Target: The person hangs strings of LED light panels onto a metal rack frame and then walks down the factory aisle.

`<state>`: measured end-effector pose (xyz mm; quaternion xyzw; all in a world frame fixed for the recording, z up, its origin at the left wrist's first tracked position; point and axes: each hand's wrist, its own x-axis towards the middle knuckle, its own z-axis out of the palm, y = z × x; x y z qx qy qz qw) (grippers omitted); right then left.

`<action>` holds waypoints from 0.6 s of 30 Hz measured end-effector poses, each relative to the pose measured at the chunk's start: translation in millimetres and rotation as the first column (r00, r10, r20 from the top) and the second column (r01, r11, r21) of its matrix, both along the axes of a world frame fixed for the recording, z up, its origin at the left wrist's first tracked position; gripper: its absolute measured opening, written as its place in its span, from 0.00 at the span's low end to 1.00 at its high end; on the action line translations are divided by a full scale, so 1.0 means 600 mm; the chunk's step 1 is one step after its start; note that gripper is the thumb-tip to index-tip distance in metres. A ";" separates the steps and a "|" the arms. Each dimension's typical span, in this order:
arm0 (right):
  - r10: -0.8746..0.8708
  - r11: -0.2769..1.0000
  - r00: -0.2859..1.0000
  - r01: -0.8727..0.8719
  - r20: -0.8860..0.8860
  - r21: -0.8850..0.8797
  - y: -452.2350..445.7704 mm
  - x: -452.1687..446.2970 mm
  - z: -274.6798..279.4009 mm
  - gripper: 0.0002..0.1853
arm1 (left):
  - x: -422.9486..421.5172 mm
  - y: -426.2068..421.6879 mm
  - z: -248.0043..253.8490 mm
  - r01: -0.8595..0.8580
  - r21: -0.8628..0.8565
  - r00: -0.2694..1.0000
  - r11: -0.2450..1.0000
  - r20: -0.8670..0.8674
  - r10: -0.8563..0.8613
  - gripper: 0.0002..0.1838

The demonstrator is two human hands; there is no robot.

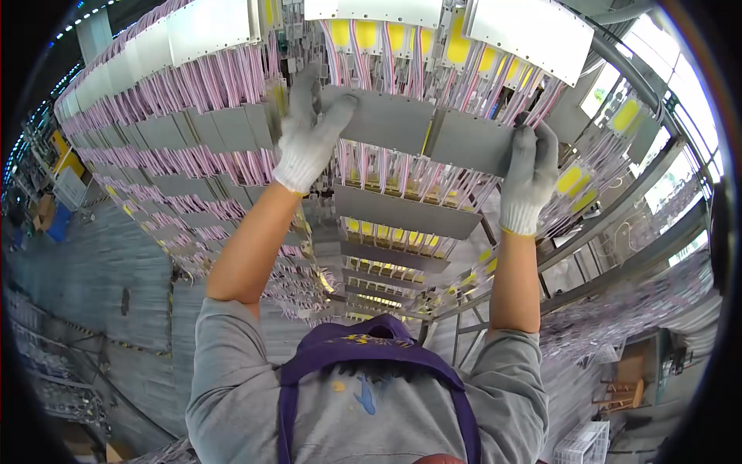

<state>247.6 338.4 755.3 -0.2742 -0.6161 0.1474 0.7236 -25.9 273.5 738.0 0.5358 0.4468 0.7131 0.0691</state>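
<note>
A long grey panel (pixel 386 122) hangs in front of me beneath rows of pink and white strands (pixel 406 66). At its left end is my left hand (pixel 315 127) in a white and grey glove, thumb on the panel's face and fingers raised near its upper edge. My right hand (pixel 532 166), gloved alike, has its fingers bent round the right end of a second grey panel (pixel 473 143) beside the first. White plates (pixel 376 9) with yellow patches lie above the strands. More grey panels (pixel 406 210) hang in tiers below.
Another rack of grey panels and pink strands (pixel 170 131) stands at the left. Metal frame bars (pixel 618 193) run along the right. A wooden stool (pixel 622 393) and a white crate (pixel 583 442) are at the lower right. A blue bin (pixel 59 223) stands far left.
</note>
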 end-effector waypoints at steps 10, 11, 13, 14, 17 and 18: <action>-0.069 0.995 0.997 0.072 0.047 -0.065 -0.034 0.002 -0.001 0.14 | -0.060 0.070 -0.131 0.390 -0.287 0.921 0.875 0.118 -0.372 0.17; -0.049 0.992 0.997 0.055 0.054 -0.112 -0.040 0.004 0.001 0.14 | -0.067 0.089 -0.138 0.510 -0.131 0.842 0.850 0.281 -0.461 0.15; -0.017 0.993 1.000 0.019 0.016 -0.113 -0.045 0.003 -0.008 0.14 | -0.079 0.125 -0.145 0.411 -0.023 0.907 0.912 0.109 -0.406 0.15; -0.021 0.991 0.999 0.024 0.025 -0.135 -0.044 0.004 -0.017 0.14 | -0.084 0.139 -0.153 0.368 0.030 0.929 0.930 0.027 -0.368 0.16; -0.056 0.996 0.996 0.060 0.070 -0.063 -0.008 0.019 -0.061 0.15 | -0.099 0.150 -0.167 0.103 0.098 0.946 0.990 -0.318 -0.067 0.18; -0.106 0.991 0.990 0.113 0.089 -0.075 0.004 0.017 -0.067 0.18 | -0.101 0.139 -0.170 0.031 0.105 0.918 0.994 -0.397 0.014 0.19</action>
